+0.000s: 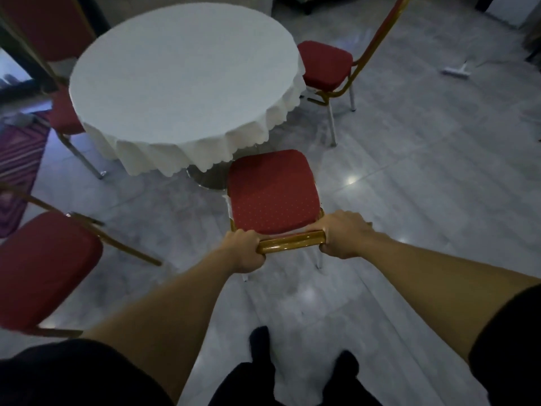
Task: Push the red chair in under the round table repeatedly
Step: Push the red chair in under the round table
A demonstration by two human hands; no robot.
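Observation:
The red chair (272, 191) stands in front of me, its dotted red seat pointing at the round table (181, 74), which wears a white scalloped cloth. The seat's front edge sits just at the hem of the cloth, beside the table's metal base. My left hand (246, 253) grips the left end of the chair's gold top rail, and my right hand (344, 234) grips the right end. Both arms are stretched forward. The backrest is seen from above, so only its rail shows.
Other red chairs ring the table: one at the right (325, 65), one at the far left (63, 115), one at the near left (44, 271). A striped rug (17, 168) lies at the left edge. A white floor tool (455, 70) rests far right. My feet (301, 373) stand on grey tiles.

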